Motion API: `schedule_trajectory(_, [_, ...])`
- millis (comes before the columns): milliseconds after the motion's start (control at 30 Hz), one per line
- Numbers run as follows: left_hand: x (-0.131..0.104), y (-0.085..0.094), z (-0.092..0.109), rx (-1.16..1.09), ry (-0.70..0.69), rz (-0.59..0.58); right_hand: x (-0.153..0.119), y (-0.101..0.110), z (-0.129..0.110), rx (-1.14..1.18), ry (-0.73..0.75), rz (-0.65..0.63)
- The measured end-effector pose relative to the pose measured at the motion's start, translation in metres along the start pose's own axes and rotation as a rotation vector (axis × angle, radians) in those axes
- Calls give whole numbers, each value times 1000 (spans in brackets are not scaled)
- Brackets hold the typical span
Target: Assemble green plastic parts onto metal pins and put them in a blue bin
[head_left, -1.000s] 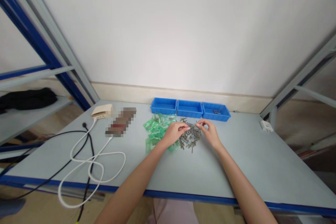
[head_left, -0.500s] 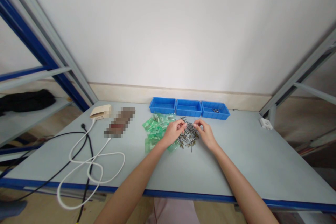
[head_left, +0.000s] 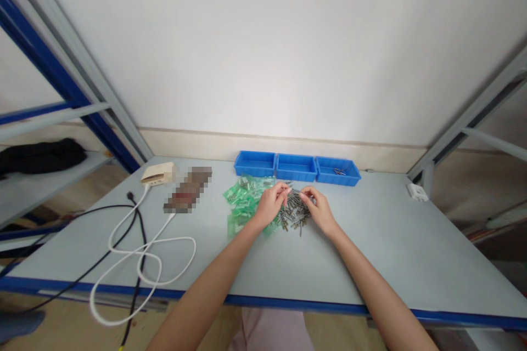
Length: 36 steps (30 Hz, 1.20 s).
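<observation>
A pile of small metal pins (head_left: 294, 216) lies on the grey table, with green plastic bags (head_left: 242, 205) of small parts at its left. My left hand (head_left: 272, 203) is over the border between bags and pile, fingertips pinched together. My right hand (head_left: 318, 207) hovers at the pile's right side, thumb and forefinger closed. Something thin and metallic shows between the two hands; which fingers grip it is too small to tell. Behind the pile stand three blue trays; the right tray (head_left: 338, 180) holds a few metal pins.
A blurred-out flat object (head_left: 188, 191), a cream box (head_left: 157, 174) and looped white and black cables (head_left: 144, 252) are at the left. A small white device (head_left: 417, 192) lies far right. One metal piece (head_left: 369, 170) rests near the wall, right of the trays.
My right hand has shifted slightly left, so the fingertips of both hands are a little closer together. The trays and bags have stayed in place.
</observation>
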<state>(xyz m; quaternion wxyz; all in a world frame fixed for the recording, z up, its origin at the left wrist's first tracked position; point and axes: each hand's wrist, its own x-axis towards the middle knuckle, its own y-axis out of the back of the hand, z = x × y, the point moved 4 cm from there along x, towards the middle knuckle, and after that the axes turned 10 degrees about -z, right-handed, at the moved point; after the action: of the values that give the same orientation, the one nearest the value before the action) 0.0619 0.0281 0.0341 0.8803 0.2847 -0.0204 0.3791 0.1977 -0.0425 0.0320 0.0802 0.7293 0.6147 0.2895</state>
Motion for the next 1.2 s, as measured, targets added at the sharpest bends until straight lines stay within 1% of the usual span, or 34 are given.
schedule_trajectory(100, [-1,-1,2,107,-2,1,-1,-1,-3,-39,17,-23])
schedule_trajectory(200, [-2,-1,4,154,1,-11,-1,-3,-6,-74,27,-49])
schedule_trajectory(300, [-2,-1,2,133,0,-13,-1,-3,-5,-68,22,-31])
schedule_trajectory(400, [0,-1,-1,77,-10,-8,0,-1,-2,-39,14,13])
schedule_trajectory(500, [0,-2,-3,38,-17,-7,0,3,-3,-35,15,30])
schedule_trajectory(733, [-2,-2,2,67,-1,-40,-2,3,-7,-86,-5,-37])
schedule_trajectory(967, [0,-2,-1,-13,-7,-27,-2,4,-2,-33,-11,25])
schedule_trajectory(1133, [-1,-4,-1,35,0,-56,-2,2,-3,-47,-27,-52])
schedule_trajectory(1200, [-2,-3,0,30,4,-48,-1,2,-2,-35,-29,-50])
